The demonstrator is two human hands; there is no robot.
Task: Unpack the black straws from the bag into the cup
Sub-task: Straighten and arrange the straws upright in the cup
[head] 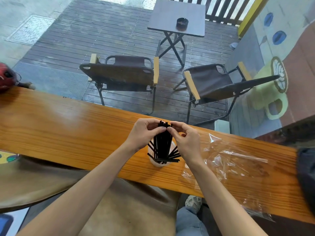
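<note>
Fingers of both hands are curled round the upper ends of the black straws (162,142), which stand bunched in the cup (159,163). Left hand (144,133) comes at the bundle from the cup's left, thumb and forefinger pinching near the straw tops; right hand (185,140) closes on the same tops from the cup's right, its fingertips almost meeting those of the other hand above the cup. Most straws rise upright from the cup's mouth, while several lower ones splay out to either side over its rim. Pale and translucent, the cup stands on the wooden counter (68,126), close to the counter's near edge. Just to the right of the cup lies the clear plastic bag (230,160), crumpled and flat on the wood, with one end hanging past the near edge; whether any straws are left in it cannot be told. Farther right of the cup, at the counter's end, sits a dark object (306,176), blurred. Beyond the cup, past the counter's far edge, two folding chairs (122,74) stand on a dark decking, and behind them a small folding table (177,16) carries a black ashtray (182,23). Far left of the cup, a red round thing (6,77) rests at the counter's end.
</note>
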